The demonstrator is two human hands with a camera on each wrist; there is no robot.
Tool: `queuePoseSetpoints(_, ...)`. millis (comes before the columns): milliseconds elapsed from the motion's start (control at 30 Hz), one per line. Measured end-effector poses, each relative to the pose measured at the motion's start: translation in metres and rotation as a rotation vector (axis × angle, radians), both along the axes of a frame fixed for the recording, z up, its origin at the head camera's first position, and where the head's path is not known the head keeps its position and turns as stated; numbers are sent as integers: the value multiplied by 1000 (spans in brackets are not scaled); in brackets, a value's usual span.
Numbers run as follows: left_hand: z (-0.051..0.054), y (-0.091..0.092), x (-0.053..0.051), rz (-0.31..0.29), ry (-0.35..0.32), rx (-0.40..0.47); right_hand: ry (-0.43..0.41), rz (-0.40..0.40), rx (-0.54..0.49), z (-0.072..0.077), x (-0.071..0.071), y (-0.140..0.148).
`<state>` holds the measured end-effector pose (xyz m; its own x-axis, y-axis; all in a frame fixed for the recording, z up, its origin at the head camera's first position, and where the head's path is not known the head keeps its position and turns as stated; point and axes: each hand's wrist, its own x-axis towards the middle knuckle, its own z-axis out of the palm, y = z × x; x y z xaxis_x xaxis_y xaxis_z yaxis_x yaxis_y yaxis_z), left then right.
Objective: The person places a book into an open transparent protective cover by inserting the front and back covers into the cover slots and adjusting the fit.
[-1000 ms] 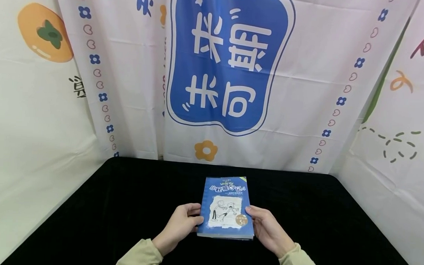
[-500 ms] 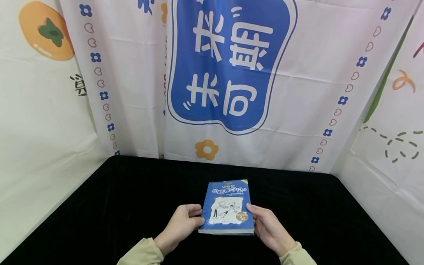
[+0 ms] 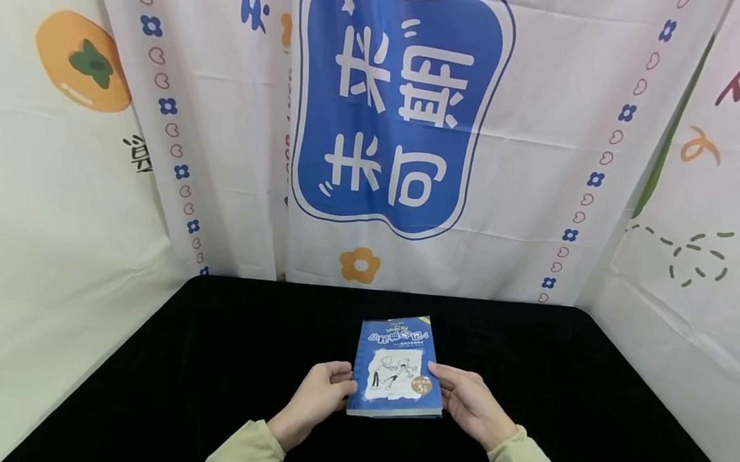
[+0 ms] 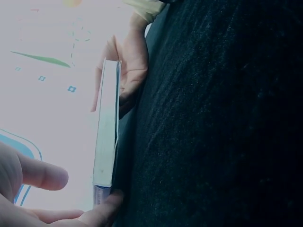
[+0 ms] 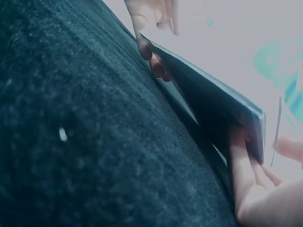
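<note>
A blue paperback book (image 3: 396,368) with white cartoon artwork and lettering on its cover is between my two hands over the black cloth. My left hand (image 3: 315,400) grips its left edge, with the thumb at the cover's border. At the opposite edge my right hand (image 3: 470,406) holds it, some fingers hidden underneath. In the left wrist view the book (image 4: 108,127) appears edge-on, pages showing, and my left fingers (image 4: 102,210) are by the spine. From the right wrist view, my right fingers (image 5: 241,161) reach beneath the book's dark underside (image 5: 203,97).
A black cloth-covered table (image 3: 249,349) spreads beneath and around the hands. Behind it hangs a white curtain (image 3: 531,162) with a large blue printed patch. White printed sheets close off the left (image 3: 71,214) and right (image 3: 679,303) sides.
Both hands keep their hold. The book's tilt has shifted slightly: its near edge rose and then sank back, while its far edge is a little lower. The head view has shifted slightly too.
</note>
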<state>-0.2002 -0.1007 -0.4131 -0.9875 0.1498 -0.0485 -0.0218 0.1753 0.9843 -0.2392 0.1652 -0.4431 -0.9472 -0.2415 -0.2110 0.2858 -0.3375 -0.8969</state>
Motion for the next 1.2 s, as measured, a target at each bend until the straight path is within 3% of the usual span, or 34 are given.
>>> queuePoseSetpoints(467,1,3,3,-43,-12,-11,-6,-45,52,-1,0,-3)
queuePoseSetpoints(867,5,6,4,-18,-50,2,40,-257,294,0,5,-9)
queuePoseSetpoints(1200,6,6,4,14,-83,67,53,-240,356,2,4,-6)
